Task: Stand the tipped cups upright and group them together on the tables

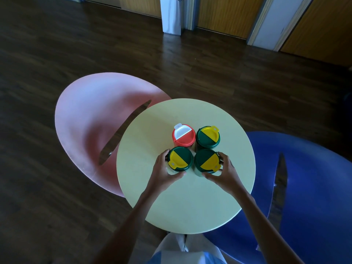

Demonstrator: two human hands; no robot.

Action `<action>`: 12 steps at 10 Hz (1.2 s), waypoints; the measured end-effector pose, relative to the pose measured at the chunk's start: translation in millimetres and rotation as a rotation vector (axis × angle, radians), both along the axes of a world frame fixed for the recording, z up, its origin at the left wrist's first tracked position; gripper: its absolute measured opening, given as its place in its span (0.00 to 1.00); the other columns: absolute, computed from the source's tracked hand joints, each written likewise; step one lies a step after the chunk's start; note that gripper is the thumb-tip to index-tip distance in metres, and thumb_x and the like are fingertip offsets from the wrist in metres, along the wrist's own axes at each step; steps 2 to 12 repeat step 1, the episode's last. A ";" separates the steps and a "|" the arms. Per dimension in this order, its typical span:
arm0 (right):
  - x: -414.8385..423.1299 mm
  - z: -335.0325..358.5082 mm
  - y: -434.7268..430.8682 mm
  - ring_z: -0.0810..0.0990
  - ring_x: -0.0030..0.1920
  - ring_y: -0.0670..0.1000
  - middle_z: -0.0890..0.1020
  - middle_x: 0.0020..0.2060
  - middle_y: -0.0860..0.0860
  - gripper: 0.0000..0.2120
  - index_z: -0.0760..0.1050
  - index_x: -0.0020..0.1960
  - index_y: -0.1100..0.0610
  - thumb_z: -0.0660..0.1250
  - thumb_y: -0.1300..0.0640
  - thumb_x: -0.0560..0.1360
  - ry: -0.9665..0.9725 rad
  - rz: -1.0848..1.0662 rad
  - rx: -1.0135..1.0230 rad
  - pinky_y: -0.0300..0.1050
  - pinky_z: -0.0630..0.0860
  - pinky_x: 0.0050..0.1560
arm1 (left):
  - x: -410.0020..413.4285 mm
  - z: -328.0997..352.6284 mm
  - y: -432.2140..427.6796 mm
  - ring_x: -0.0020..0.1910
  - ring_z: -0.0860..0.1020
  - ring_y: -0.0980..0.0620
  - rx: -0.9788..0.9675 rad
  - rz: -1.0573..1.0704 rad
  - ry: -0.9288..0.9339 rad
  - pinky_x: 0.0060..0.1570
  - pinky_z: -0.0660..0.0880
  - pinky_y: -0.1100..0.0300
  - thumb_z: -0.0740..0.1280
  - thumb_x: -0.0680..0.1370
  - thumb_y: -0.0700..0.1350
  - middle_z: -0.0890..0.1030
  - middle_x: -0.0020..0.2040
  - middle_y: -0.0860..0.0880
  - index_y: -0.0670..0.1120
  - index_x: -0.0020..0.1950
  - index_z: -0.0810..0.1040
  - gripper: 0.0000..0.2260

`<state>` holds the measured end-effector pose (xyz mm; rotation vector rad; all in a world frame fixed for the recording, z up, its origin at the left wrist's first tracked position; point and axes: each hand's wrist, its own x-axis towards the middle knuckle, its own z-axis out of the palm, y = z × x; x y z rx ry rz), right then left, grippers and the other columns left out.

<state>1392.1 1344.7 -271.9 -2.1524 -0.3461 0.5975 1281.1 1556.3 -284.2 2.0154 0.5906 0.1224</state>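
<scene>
Several lidded cups stand upright in a tight square on the round pale yellow table [171,202]. At the back are a red cup with a white flap [184,136] and a green cup with a yellow flap [208,137]. In front stand two more green and yellow cups. My left hand [163,172] wraps around the front left cup [181,159]. My right hand [223,173] wraps around the front right cup [207,161]. The cups touch or nearly touch one another.
A lower pink round table [85,121] sits to the left and a blue one [308,187] to the right, each partly under the yellow one. Dark wood floor surrounds them. Wooden doors and a white post [171,16] stand at the far wall.
</scene>
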 end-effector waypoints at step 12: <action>-1.6 13.1 4.4 0.70 0.65 0.48 0.70 0.67 0.49 0.40 0.60 0.71 0.54 0.74 0.43 0.67 -0.126 -0.092 -0.051 0.51 0.74 0.60 | 0.9 15.0 -4.5 0.64 0.68 0.58 0.104 0.052 -0.083 0.60 0.68 0.64 0.71 0.65 0.62 0.69 0.64 0.54 0.46 0.71 0.64 0.39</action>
